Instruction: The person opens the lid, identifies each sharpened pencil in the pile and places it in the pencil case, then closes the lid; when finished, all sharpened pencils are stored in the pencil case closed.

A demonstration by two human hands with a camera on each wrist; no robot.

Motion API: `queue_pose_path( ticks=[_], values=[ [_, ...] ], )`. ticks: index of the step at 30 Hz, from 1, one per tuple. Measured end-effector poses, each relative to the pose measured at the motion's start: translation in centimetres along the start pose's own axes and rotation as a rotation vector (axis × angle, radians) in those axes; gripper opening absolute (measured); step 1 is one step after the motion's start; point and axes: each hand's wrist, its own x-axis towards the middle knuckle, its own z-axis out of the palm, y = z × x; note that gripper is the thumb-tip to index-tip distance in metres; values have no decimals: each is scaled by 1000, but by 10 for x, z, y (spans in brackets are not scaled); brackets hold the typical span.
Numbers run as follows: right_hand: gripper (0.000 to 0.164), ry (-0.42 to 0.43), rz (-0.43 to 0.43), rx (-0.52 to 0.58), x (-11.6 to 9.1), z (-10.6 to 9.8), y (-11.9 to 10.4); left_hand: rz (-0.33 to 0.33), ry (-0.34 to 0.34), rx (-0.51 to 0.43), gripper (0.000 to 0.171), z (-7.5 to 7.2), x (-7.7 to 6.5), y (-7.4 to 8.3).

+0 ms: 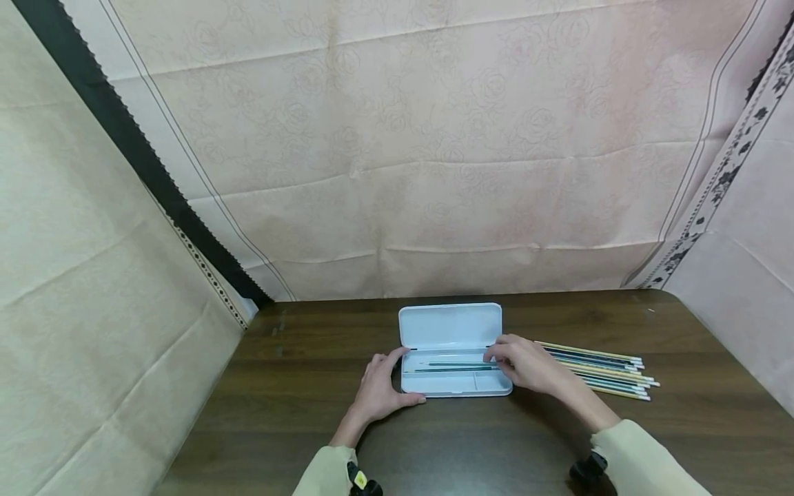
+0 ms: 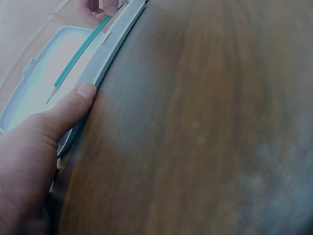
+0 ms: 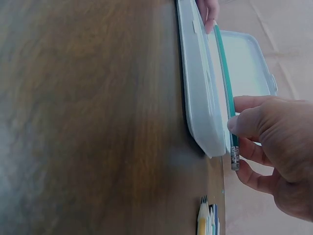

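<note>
The grip of the left hand (image 1: 380, 389) is holding the left end of a pale blue case (image 1: 434, 384), thumb in front. A yellow label (image 1: 360, 479) is showing on its black strap (image 1: 375, 488), too small for reading. The case is sitting on the brown worktop (image 1: 298, 413), its lid (image 1: 449, 326) standing open. Over the case, a green pencil (image 3: 225, 73) is pointing left; a second dark line is running beside it, maybe a pencil or a shadow. The right hand (image 1: 527, 364) is pinching the green pencil near its eraser end, where marks on the metal band (image 3: 235, 155) are looking blurry. On the right, more pencils (image 1: 611, 372) are lying in a bunch, the right hand hiding their left ends.
</note>
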Motion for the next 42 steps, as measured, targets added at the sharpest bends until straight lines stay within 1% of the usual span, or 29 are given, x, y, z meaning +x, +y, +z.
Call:
queue_pose_path(
  ticks=[7,15,20,26,30,33,36,39,42],
  values=[
    [23,-20,4,0,8,5,-3,-5,-4,-6,95,0,0,1],
    [24,-42,-15,14,17,8,-8,-1,-4,-6,95,-1,0,1],
    [23,-63,-24,23,20,10,-9,-6,-6,-10,95,0,-1,1],
    [23,-58,-37,23,23,13,-11,-5,-5,-12,95,0,-1,1],
    [22,-70,-38,36,24,14,-11,-4,-5,-11,95,0,0,1],
    [21,-65,-31,39,22,13,-10,-2,-3,-9,95,0,0,1],
    [20,-32,-27,40,17,8,-6,-2,0,-8,95,0,0,1],
    [21,11,-9,57,8,0,-1,-3,0,-9,95,0,0,1],
    [22,46,21,75,-5,-10,9,-8,1,-2,95,0,0,0]
  ],
)
